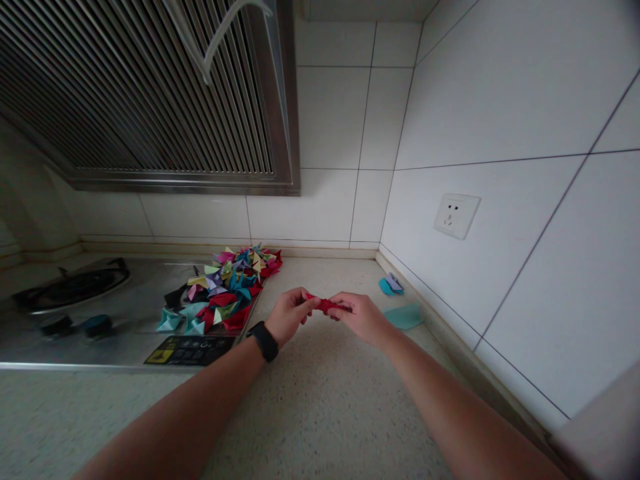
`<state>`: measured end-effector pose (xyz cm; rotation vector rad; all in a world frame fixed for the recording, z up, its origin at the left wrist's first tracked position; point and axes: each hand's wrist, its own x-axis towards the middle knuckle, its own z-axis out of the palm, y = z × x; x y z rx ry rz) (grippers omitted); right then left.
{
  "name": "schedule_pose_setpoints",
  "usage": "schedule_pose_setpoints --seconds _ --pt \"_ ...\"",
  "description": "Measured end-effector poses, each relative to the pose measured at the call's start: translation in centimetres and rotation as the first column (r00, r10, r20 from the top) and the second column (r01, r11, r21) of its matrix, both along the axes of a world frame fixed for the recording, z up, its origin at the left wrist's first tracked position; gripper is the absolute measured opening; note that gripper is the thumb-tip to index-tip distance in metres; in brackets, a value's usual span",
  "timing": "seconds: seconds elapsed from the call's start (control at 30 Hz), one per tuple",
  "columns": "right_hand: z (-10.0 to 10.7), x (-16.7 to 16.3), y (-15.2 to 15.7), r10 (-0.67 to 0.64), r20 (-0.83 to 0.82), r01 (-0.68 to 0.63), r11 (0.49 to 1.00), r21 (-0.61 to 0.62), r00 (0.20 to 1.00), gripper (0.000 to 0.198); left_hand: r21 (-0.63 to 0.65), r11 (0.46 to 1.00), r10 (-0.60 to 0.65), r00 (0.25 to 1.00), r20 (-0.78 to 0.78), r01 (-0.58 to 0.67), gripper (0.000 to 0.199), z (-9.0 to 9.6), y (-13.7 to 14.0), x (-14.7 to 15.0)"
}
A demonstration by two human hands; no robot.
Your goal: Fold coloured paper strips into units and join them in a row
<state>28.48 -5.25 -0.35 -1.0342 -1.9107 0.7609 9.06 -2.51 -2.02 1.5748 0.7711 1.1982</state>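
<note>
A narrow piece of folded red paper (325, 305) is held over the counter between my two hands. My left hand (291, 313), with a black watch on its wrist, pinches the left end between thumb and fingers. The right end is gripped by my right hand (361, 315), whose fingers partly cover it. To the left, a heap of folded paper pieces (220, 293) in red, teal, yellow, purple and pink lies on the stove's right side. Beyond my right hand lie a pale teal sheet (404, 316) and a small blue and lilac paper stack (391, 285).
The steel gas stove (125, 343) with a burner (75, 283) and two knobs takes up the left. A range hood (175, 100) hangs above it. A tiled wall with a socket (457, 215) bounds the speckled counter (320, 413) on the right.
</note>
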Motion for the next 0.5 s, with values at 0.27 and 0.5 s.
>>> schedule_pose_setpoints --seconds 0.27,0.5 --pt "-0.4 0.6 0.3 0.04 0.041 -0.036 0.995 -0.091 0.998 0.017 0.07 0.99 -0.103 0.974 -0.201 0.119 0.036 0.1 0.2 -0.8" --pt "-0.5 0.5 0.1 0.048 0.074 -0.038 0.99 -0.134 0.996 0.02 0.042 0.998 -0.039 0.954 -0.296 0.054 0.036 0.4 0.1 -1.0"
